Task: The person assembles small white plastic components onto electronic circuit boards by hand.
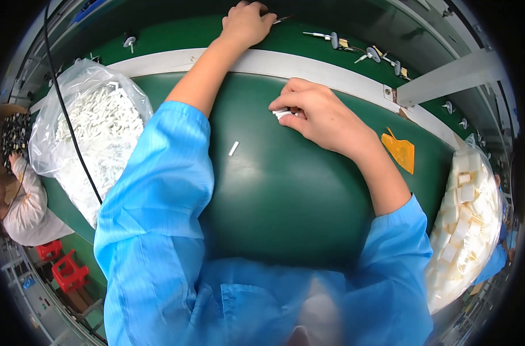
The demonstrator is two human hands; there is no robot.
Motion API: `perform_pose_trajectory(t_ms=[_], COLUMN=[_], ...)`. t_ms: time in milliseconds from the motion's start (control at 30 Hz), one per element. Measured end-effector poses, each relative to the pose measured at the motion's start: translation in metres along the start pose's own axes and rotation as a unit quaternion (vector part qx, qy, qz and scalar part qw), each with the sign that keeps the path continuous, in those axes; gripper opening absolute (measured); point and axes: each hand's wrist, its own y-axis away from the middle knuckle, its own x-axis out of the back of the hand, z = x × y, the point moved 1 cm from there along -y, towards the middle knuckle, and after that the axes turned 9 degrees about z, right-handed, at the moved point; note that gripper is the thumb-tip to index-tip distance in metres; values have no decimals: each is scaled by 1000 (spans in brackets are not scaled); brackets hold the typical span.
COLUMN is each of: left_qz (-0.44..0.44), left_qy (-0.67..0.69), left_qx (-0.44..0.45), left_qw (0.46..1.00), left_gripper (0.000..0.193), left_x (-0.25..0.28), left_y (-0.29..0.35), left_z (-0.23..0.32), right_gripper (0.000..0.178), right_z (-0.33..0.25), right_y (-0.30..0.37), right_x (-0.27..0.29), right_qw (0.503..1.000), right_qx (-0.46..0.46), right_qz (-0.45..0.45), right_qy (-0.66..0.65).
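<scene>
Nearest: blue fabric sleeves (153, 173) on both forearms, pushed back off the wrists. Under them, a smooth dark green surface (285, 213).

One loose short white stick-shaped piece (233, 149) lies on it, tilted, between the forearms, well apart from both hands. Left side: clear plastic bag (45, 151), mouth open, heaped with many small white pieces (98, 112); a thin black cable (72, 130) crosses in front of it. Right side: clear plastic bag (486, 236) full of cream-white blocks (462, 222). Flat orange-yellow scrap (399, 153) lies just beside the right forearm.

Right hand (286, 111) is over the far part of the surface, thumb and fingers pinching a small bunch of white sticks (282, 113), ends poking out to the left.

Past that, a white rail (268, 62) edges the surface. Beyond it, a green strip (176, 36) carrying several grey discs with pale stems (373, 55), loosely spread, mostly to the right.

Left hand (268, 17) reaches over the rail, fingers curled at the end of a thin pale part (281, 19); can't tell if it's actually gripped.

Far left: co-worker's white sleeve (29, 202), red plastic stool (70, 271) below.
</scene>
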Motion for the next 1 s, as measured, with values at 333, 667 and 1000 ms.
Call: perform_pose_trajectory(t_ms=[333, 667, 1000], left_qz=[78, 42, -496], left_qy=[86, 209, 410], left_qx=[-43, -116, 209], left_qw=[992, 970, 736], left_gripper=[18, 7, 7], left_x=[18, -16, 168], left_y=[-21, 44, 164], left_z=[125, 216, 256], right_gripper=[12, 17, 16], right_z=[-1, 26, 21], right_y=[-5, 1, 7], right_x=[-30, -31, -24], right_qw=[987, 972, 972], right_qx=[-8, 60, 6], right_qz=[120, 210, 205], right_qy=[-105, -88, -115])
